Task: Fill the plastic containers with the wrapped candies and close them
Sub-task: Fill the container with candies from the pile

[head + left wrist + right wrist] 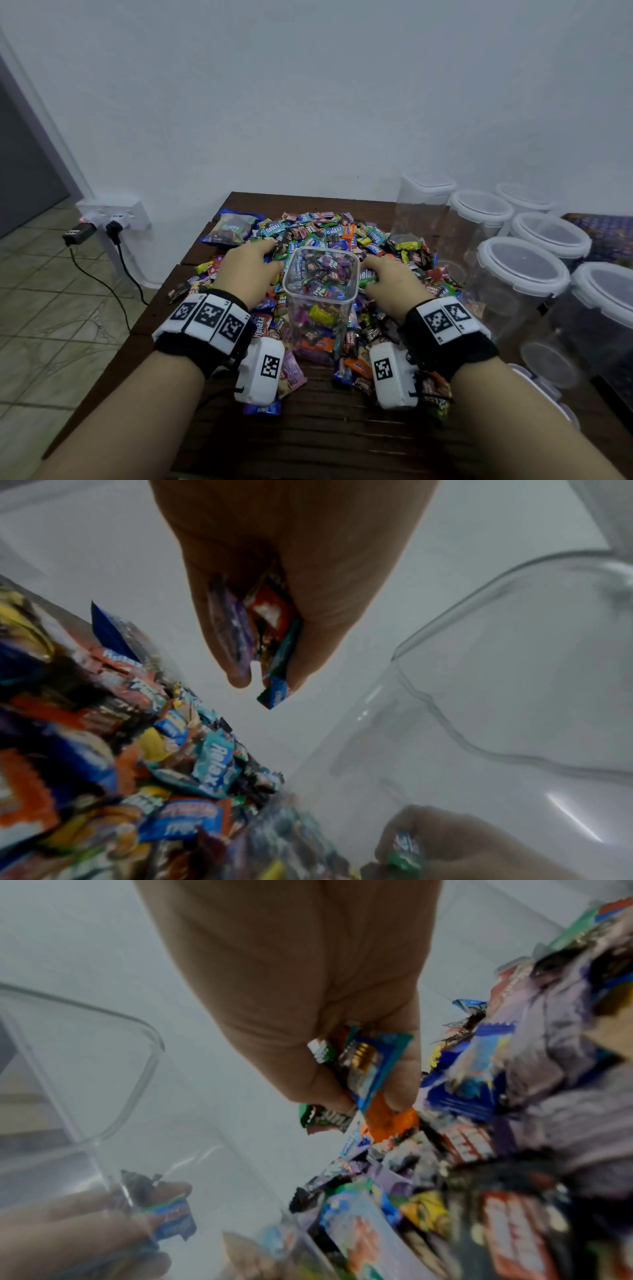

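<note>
Gripping a bunch of candies in my left hand [248, 265] and another in my right hand [390, 279], I flank one open tub [320, 291]. Six lidded tubs [522, 263] stand right of it.

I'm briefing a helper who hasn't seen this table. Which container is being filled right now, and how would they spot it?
On the dark wooden table lies a wide heap of wrapped candies. The open container stands upright in the heap's near part, between the left hand and right hand. Unlike the clear tubs along the right, it has no white lid and already holds candies.
</note>
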### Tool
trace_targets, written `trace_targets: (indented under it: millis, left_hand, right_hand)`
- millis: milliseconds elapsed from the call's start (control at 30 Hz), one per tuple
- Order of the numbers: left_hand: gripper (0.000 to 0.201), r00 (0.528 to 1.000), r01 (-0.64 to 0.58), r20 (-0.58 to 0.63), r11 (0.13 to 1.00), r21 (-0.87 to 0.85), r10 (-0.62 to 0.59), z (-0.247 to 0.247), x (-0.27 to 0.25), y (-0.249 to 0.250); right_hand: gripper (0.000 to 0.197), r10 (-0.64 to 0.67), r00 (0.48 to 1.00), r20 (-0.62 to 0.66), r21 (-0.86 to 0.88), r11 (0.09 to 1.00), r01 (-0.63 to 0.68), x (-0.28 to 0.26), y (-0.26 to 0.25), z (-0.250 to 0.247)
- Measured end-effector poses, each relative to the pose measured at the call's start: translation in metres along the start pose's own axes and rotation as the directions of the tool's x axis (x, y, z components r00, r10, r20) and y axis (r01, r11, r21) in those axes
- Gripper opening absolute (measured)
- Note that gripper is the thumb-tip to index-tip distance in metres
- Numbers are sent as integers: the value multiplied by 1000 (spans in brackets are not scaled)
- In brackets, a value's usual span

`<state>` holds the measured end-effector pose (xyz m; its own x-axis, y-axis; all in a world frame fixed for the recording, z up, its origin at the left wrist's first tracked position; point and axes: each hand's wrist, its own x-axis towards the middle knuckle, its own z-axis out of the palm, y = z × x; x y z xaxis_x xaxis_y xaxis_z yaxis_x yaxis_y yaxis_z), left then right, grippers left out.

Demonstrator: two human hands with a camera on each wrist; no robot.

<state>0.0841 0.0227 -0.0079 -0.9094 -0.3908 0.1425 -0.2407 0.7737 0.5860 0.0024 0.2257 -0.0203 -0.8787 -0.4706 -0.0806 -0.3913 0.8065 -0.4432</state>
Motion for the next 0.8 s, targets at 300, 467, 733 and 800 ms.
trace_targets:
  millis: [300, 467, 733, 800]
  left_hand:
    - [23, 988, -71, -155, 943, -324, 21, -19, -8, 8]
    - [15, 976, -147, -210, 902, -406, 65, -22, -14, 17]
    - [16, 959, -219, -268, 826, -519, 86, -21, -20, 27]
    - [18, 960, -222, -268, 813, -538, 84, -20, -22, 26]
  right_hand:
    - [31, -43, 947, -319, 192, 975, 109, -24, -14, -43]
    - [25, -169, 877, -450, 267, 911, 313, -42, -40, -61]
    - [29, -226, 818, -529, 390, 791, 471, -53, -66, -33]
    - [31, -191, 809, -556, 417, 778, 470, -51, -67, -21]
